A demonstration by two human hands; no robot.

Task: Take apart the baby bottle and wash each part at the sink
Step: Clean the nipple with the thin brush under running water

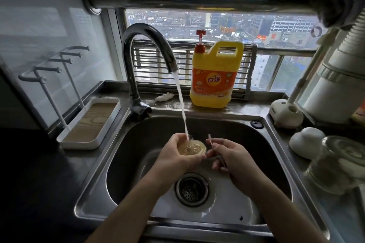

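Stainless-steel sink basin (94,189): its curved walls are standing well clear of both my hands; the round metal drain strainer (192,188) is lying open below my wrists.
Chrome gooseneck faucet (138,45): running a thin water stream (182,108) onto the part I am holding.
Left hand (175,157): fingers curling round the round, amber-tinted translucent bottle part (192,147), cupping its rim mid-basin under the stream.
Right hand (233,158): just beside it, fingers pinching a thin white tube (211,144), tip sticking up.
Clear rounded vessel (335,165), blurred, and smooth white dome cap (306,142): sitting on the right counter.
Yellow plastic detergent jug (215,77): standing on the back ledge.
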